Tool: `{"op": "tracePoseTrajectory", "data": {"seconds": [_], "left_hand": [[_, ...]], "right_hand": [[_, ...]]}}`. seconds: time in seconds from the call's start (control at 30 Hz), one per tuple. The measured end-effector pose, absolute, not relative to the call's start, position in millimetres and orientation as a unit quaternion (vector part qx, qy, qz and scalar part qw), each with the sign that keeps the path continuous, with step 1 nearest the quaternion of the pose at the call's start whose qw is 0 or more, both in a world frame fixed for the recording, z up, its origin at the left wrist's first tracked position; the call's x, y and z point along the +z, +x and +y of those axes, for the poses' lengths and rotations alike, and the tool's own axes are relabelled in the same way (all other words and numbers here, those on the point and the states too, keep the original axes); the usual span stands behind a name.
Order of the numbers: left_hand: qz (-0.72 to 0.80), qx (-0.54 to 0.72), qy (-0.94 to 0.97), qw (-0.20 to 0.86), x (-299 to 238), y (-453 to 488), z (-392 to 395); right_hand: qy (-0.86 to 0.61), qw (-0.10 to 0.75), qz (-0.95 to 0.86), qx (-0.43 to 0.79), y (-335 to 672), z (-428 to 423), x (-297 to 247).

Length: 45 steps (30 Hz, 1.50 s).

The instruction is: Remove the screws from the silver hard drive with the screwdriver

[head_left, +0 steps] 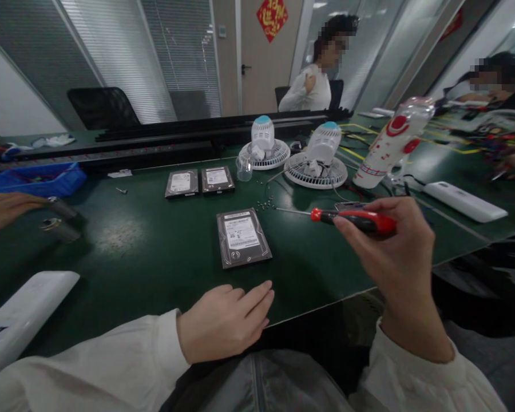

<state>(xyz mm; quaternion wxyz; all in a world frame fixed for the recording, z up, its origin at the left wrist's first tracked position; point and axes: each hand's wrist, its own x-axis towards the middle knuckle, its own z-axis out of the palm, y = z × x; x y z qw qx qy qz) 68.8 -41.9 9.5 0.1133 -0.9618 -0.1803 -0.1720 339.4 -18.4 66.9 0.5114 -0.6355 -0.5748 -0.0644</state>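
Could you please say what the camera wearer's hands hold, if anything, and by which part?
The right hand holds a screwdriver by its handle; the left hand holds nothing.

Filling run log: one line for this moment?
right hand: holds screwdriver, tip near small metal pieces | left hand: near front hard drive | front hard drive: label up on table

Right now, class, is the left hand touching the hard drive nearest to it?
Apart. The head view shows green tabletop between the left hand and that hard drive.

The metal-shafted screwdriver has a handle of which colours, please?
The screwdriver handle is red and black, seen best in the head view.
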Motion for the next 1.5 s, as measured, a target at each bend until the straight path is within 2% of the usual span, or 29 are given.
{"op": "tracePoseTrajectory", "data": {"seconds": [0.1, 0.17, 0.23, 0.37, 0.53, 0.87, 1.1, 1.3, 1.5], "left_hand": [[-0.193, -0.121, -0.962, 0.15, 10.0, 86.4, -41.8], [-0.205, -0.099, -0.962, 0.151, 9.9, 95.1, -39.1], [-0.221, -0.082, -0.962, 0.137, 9.7, 99.5, -35.9], [-0.264, -0.059, -0.958, 0.092, 9.4, 97.4, -31.7], [-0.277, -0.05, -0.957, 0.072, 8.9, 93.7, -30.9], [-0.294, -0.054, -0.953, 0.054, 4.7, 96.3, -30.3], [-0.296, -0.059, -0.952, 0.052, 6.2, 96.2, -30.5], [-0.299, -0.06, -0.95, 0.063, 5.8, 96.4, -30.9], [-0.295, -0.068, -0.951, 0.06, 5.0, 96.5, -29.9]], "right_hand": [[-0.543, 0.626, -0.559, -0.04, 339.9, -4.3, 97.0], [-0.46, 0.659, -0.595, -0.016, 335.5, 10.0, 115.1], [-0.374, 0.695, -0.612, -0.047, 327.2, 26.8, 127.6], [-0.342, 0.668, -0.658, -0.06, 303.3, 57.1, 125.1], [-0.372, 0.598, -0.701, -0.113, 281.3, 67.9, 88.3], [-0.418, 0.561, -0.701, -0.138, 282.8, 69.4, 62.0], [-0.388, 0.578, -0.702, -0.148, 277.3, 67.1, 61.1], [-0.366, 0.577, -0.725, -0.087, 276.8, 69.6, 57.8], [-0.365, 0.587, -0.715, -0.103, 275.4, 68.0, 55.7]]}}
